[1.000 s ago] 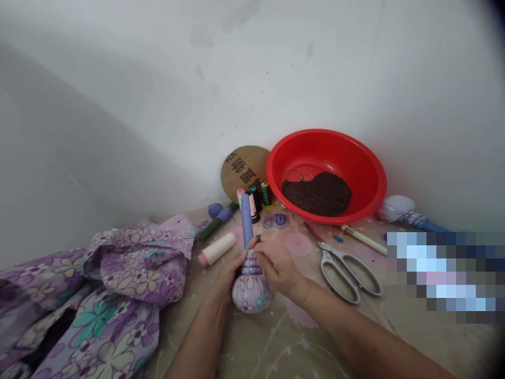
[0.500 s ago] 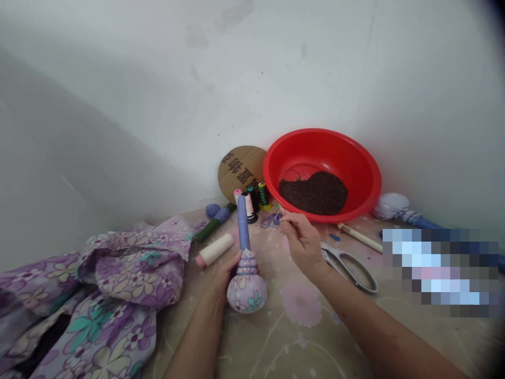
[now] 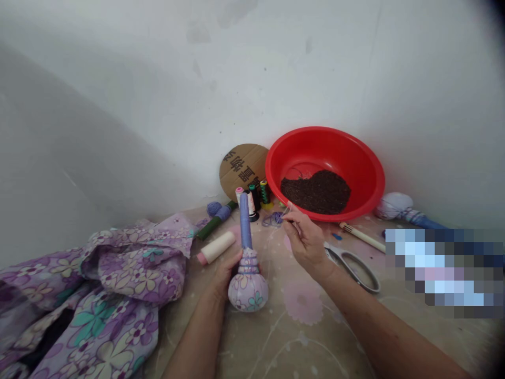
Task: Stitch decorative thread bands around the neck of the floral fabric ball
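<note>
A person's left hand (image 3: 226,276) grasps a round floral cloth bundle (image 3: 248,292) at its gathered neck, holding it upright on the tabletop side of the wrist, while the right hand (image 3: 307,243), raised beyond and to the right of it, draws its fingertips (image 3: 290,213) into a fine pinch just over a small tangle of purple thread (image 3: 273,219); whatever the pinch holds is too thin to make out. The bundle, lilac with teal and cream flowers, looks tightly stuffed and rises into a slim blue-lilac cloth-wrapped stick (image 3: 245,221), its neck bound in several raised turns of wrapping (image 3: 248,260). A firm left grip low on the neck, with the stick kept vertical, looks the sound way to work, and the pinch is best kept close and unhurried. Beyond the right hand sit a red plastic basin (image 3: 327,131) holding dark granules (image 3: 315,192) and steel scissors (image 3: 353,268); spools of thread (image 3: 254,199) stand beyond the stick, and a cream thread cone (image 3: 216,247) lies past the left hand.
</note>
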A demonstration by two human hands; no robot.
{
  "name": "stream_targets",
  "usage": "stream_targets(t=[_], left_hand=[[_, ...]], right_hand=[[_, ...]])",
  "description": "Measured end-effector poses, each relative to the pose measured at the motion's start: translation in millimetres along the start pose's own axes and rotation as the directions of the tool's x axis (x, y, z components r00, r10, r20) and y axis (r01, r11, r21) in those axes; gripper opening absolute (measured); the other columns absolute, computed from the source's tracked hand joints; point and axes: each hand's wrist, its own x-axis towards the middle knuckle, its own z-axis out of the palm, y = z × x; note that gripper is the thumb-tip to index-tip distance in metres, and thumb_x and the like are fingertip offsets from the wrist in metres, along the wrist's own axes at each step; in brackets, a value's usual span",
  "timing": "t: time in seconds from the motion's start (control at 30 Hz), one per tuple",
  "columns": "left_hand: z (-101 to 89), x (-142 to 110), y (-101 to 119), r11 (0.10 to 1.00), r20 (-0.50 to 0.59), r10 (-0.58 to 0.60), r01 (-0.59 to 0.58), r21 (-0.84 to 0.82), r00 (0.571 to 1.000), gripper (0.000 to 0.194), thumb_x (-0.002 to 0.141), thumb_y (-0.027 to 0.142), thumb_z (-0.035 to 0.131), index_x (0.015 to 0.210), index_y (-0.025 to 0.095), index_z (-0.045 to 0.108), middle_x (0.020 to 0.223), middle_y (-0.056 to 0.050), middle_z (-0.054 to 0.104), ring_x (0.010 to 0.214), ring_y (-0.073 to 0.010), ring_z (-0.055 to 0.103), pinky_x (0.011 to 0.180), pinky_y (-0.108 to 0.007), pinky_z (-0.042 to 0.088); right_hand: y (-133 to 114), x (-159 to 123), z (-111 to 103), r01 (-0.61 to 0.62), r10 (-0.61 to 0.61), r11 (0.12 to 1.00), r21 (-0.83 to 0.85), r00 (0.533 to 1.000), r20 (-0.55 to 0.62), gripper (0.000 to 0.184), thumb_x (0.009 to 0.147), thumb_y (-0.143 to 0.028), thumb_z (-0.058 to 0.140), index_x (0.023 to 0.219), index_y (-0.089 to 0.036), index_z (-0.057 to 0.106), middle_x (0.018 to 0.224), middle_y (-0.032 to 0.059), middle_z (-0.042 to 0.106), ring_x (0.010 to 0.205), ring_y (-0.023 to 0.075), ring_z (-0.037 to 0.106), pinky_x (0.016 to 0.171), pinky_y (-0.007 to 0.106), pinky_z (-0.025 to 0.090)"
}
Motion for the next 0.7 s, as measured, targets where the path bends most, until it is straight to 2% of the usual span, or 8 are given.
stream_targets(t=[0.1,0.17,0.3,0.37,0.53,0.7], left_hand=[[4.8,-4,1,1.000,0.001,0.023,-0.023,0.014,1.000,0.017,0.083,0.028,0.052,0.093,0.016,0.059,0.071,-0.006,0.068,0.082,-0.0259,0.067,0.074,-0.038,0.052],[7.2,-5,2,1.000,0.016,0.020,-0.020,0.015,1.000,0.023,0.083,0.034,0.051,0.094,0.016,0.059,0.073,-0.006,0.069,0.082,-0.0263,0.067,0.072,-0.038,0.052],[6.6,-6,3,1.000,0.074,-0.014,0.012,0.026,0.997,0.040,0.085,0.049,0.043,0.093,0.015,0.061,0.073,-0.008,0.068,0.082,-0.0266,0.067,0.070,-0.038,0.051],[4.4,-7,2,0.999,0.076,-0.004,0.001,0.038,0.997,0.041,0.085,0.050,0.042,0.092,0.014,0.061,0.072,-0.008,0.068,0.082,-0.0265,0.067,0.071,-0.038,0.051],[0.6,-8,1,0.999,0.085,0.032,-0.035,0.037,0.996,0.031,0.083,0.041,0.051,0.094,0.014,0.061,0.072,-0.007,0.069,0.083,-0.0263,0.067,0.072,-0.037,0.051],[-3.3,-8,3,0.998,0.092,-0.009,0.004,0.055,0.996,0.047,0.081,0.056,0.046,0.098,0.014,0.062,0.073,-0.010,0.070,0.085,-0.0289,0.067,0.071,-0.039,0.052]], right_hand=[[1,-1,4,-0.039,0.039,0.999,-0.002,0.998,0.048,0.017,0.088,-0.021,0.047,0.099,-0.024,0.058,0.092,0.0046,0.064,0.090,0.0201,0.060,0.092,0.040,0.044],[1,-2,8,-0.053,0.054,0.999,-0.008,0.996,0.074,0.017,0.087,-0.022,0.047,0.096,-0.023,0.061,0.090,0.0048,0.065,0.091,0.0213,0.060,0.095,0.042,0.041],[1,-7,16,-0.129,0.131,0.991,-0.026,0.968,0.215,0.018,0.087,-0.020,0.047,0.086,-0.020,0.066,0.078,0.0055,0.066,0.076,0.0195,0.061,0.074,0.033,0.048],[2,-12,19,-0.175,0.171,0.985,-0.012,0.947,0.271,0.019,0.086,-0.019,0.048,0.086,-0.020,0.067,0.078,0.0056,0.068,0.074,0.0188,0.062,0.068,0.030,0.048],[10,-21,27,-0.312,0.269,0.947,0.082,0.905,0.330,0.017,0.083,-0.020,0.052,0.086,-0.021,0.069,0.087,0.0056,0.072,0.082,0.0211,0.065,0.075,0.034,0.049],[14,-23,31,-0.418,0.336,0.899,0.132,0.851,0.405,0.015,0.080,-0.021,0.056,0.080,-0.021,0.071,0.083,0.0033,0.073,0.076,0.0202,0.065,0.070,0.032,0.049]])
